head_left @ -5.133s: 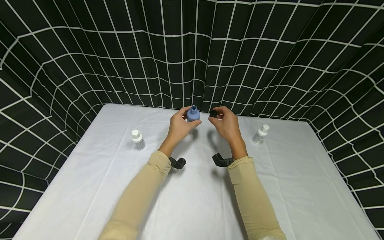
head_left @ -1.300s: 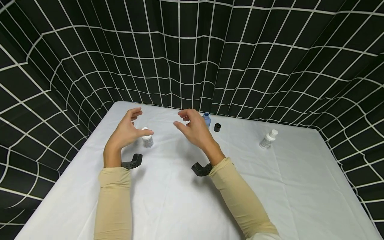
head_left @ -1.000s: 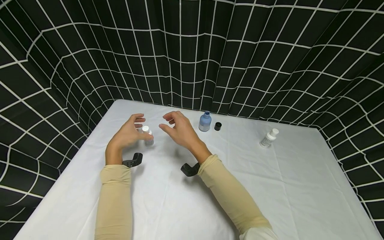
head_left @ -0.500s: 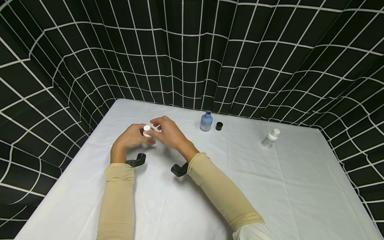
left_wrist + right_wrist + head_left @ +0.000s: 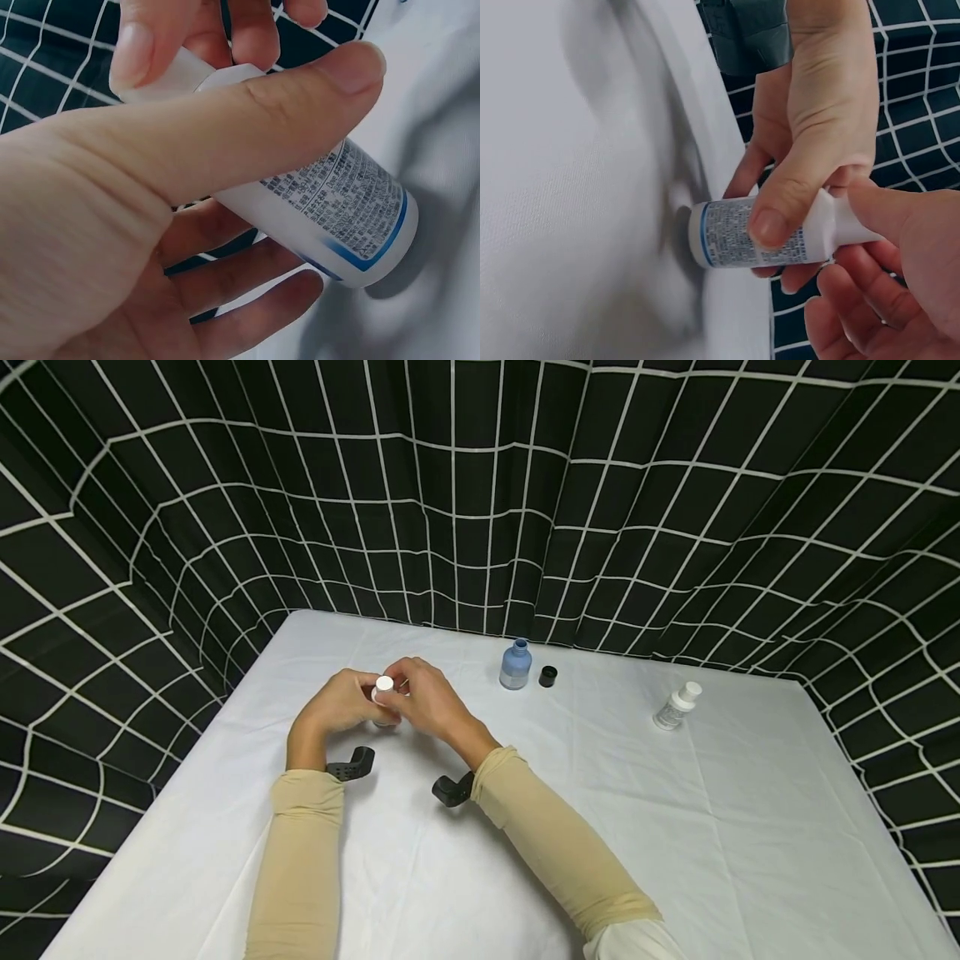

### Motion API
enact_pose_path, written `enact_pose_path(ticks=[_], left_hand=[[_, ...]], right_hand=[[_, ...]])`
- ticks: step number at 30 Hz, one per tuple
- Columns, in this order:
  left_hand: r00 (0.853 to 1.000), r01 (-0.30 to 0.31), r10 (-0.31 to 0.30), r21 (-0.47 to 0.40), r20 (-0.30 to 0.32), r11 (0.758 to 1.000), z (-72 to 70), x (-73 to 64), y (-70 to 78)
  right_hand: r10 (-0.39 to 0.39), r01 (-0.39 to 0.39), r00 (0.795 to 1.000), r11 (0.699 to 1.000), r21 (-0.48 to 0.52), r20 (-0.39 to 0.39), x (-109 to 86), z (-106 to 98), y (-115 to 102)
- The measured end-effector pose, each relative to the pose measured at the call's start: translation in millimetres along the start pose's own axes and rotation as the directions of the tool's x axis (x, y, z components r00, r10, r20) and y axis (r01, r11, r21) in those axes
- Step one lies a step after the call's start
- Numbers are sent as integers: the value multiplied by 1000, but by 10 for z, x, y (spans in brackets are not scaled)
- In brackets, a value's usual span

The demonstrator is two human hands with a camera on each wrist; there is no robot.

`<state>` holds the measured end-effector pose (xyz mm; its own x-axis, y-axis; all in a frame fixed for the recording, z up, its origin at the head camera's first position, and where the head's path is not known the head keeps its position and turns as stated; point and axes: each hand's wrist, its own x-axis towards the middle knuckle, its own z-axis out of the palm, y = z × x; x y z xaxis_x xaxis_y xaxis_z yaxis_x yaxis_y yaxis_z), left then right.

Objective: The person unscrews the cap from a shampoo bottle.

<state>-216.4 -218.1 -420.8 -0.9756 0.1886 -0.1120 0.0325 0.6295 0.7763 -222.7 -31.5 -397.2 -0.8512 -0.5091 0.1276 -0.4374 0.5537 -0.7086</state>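
Observation:
My left hand (image 5: 341, 703) grips a small white bottle (image 5: 727, 232) round its body, thumb across the printed label with its blue border. With thumb and fingers, my right hand (image 5: 431, 697) pinches the bottle's white cap (image 5: 384, 683) from the right. In the left wrist view the bottle (image 5: 360, 217) leans, its base close over the white cloth. Most of the bottle's body is hidden behind the left hand in the head view.
A blue bottle (image 5: 515, 667) stands uncapped at the back of the white-clothed table (image 5: 600, 827), a black cap (image 5: 548, 676) just right of it. Another white bottle (image 5: 677, 706) stands farther right. A black curtain with a white grid (image 5: 480, 493) hangs behind.
The blue bottle and black cap, earlier held in the hands, now rest on the table. Both hands moved left; the left took hold of the left white bottle, the right its cap.

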Motion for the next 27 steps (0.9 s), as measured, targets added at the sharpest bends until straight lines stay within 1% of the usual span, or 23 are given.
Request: enact_pose_path(ticks=[1, 4, 7, 12, 16, 19, 22, 24, 27], left_hand=[[1000, -7, 7, 3, -4, 1000, 9, 3, 23], [998, -55, 56, 22, -28, 998, 34, 22, 97], [991, -112, 114, 38, -66, 993, 85, 59, 179], [973, -184, 187, 34, -134, 982, 227, 138, 285], [954, -241, 238, 0, -181, 970, 360, 188, 368], [943, -273, 262, -26, -206, 962, 460, 224, 432], [935, -285, 269, -39, -229, 958, 555, 253, 486], [935, -282, 266, -40, -235, 958, 617, 265, 520], [936, -285, 265, -61, -231, 956, 712, 281, 576]], right_hand=[[0, 0, 1000, 1000, 2, -11, -10, -11, 10], [-7, 8, 999, 1000, 12, -49, -43, -49, 40], [-19, 20, 996, 1000, 15, -91, -76, -105, 72], [2, 5, 986, 999, 39, -168, -164, -205, 87], [38, -19, 972, 996, 82, -230, -264, -292, 100], [62, -30, 960, 992, 119, -273, -345, -371, 125], [80, -33, 947, 988, 152, -310, -434, -443, 168], [98, -42, 939, 984, 173, -330, -497, -484, 210], [147, -80, 925, 977, 198, -351, -594, -543, 287]])
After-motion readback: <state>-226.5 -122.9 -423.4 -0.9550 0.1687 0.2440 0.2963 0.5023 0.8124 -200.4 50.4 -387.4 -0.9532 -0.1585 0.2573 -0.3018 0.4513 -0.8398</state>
